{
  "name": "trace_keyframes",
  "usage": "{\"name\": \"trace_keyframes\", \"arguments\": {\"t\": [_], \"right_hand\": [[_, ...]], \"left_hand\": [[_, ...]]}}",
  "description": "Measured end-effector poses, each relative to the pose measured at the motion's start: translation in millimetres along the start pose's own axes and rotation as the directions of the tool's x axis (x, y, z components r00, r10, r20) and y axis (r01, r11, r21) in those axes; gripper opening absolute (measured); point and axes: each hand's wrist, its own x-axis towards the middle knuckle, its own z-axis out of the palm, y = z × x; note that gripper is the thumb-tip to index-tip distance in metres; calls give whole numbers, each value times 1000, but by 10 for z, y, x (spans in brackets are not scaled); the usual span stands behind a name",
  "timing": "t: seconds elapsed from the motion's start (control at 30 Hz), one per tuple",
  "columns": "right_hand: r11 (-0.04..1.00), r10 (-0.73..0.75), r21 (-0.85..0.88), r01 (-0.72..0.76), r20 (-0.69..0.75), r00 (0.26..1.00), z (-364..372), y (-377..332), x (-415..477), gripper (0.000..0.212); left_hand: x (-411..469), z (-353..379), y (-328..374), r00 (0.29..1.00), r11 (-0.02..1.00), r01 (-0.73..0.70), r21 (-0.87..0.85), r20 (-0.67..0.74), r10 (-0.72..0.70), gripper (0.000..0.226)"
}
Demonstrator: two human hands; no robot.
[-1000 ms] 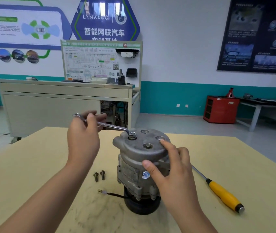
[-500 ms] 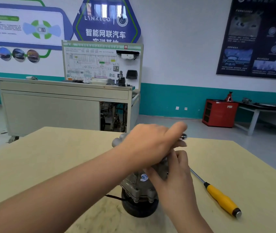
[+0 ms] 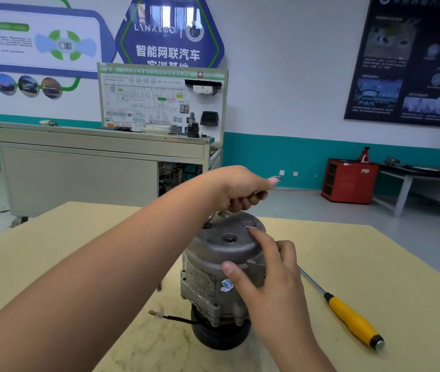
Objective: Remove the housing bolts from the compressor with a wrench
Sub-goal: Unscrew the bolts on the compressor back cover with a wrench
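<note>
Hands on wrench and compressor

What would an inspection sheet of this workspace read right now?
Surface: yellow tabletop, smudged dark around the compressor.
Job's things: compressor upright on its pulley end; one bolt at the top's centre; wrench in the left hand, working end mostly hidden.
Clutter: yellow-handled screwdriver lying right of the compressor.
Grippers: left hand grips the wrench above the compressor; right hand holds the compressor's side, one fingertip on top.
Cables: black lead from the compressor's base, free end on the table.
Surroundings: training bench, wiring board, red cabinet, wall posters.
</note>
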Motion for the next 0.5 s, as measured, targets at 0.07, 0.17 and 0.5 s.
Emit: {"name": "trace_keyframes", "arguments": {"t": [0.07, 0.17, 0.5], "right_hand": [[1000, -1, 21, 0, 1, 1000, -17, 15, -1, 78], [1000, -2, 20, 1, 21, 1000, -27, 20, 1, 75], [999, -1, 52, 0, 16, 1000, -52, 68, -7, 76]], "left_hand": [[50, -42, -3, 996, 988, 72, -136, 54, -65, 40], [88, -121, -46, 987, 939, 160, -303, 71, -145, 38], [37, -249, -522, 909, 54, -349, -935, -352, -222, 32]]}}
